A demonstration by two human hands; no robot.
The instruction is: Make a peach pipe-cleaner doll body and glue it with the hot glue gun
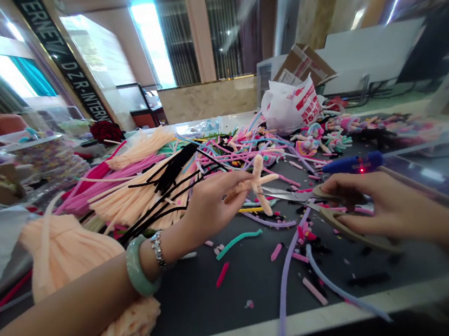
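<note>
I've got the left hand (208, 205) mid-scene, reaching in from the near left, thumb and fingers pinched on a small peach fuzzy figure (259, 177). Figure is up over the table (210, 317), limbs sticking out past the fingertips. Jade bangle (135, 266) and silver bracelet (158, 251) on that wrist.

My right hand (376, 206) is in from the right, fingers bent around the handles of the scissors (293, 196). Handles spread, blades pointing left with tips at the figure; can't tell if they touch it.

Just beyond the right hand: blue glue gun (350, 163), red light on. Under and between the hands: scattered offcuts, a teal piece (237, 241), a red piece (222, 275), a long purple stem (287, 285) running to the near edge, a light blue stem (338, 290) to its right.

Left side: peach bundle (70, 247) by the left forearm, part of it hidden; farther back, peach stems (120, 202) fanned out with black stems (177, 168) across them. Far right: white bag (288, 105) with red print, box (304, 65) behind, colourful dolls (309, 140) in front, some blurred. Far left: dark red rose (106, 130).
</note>
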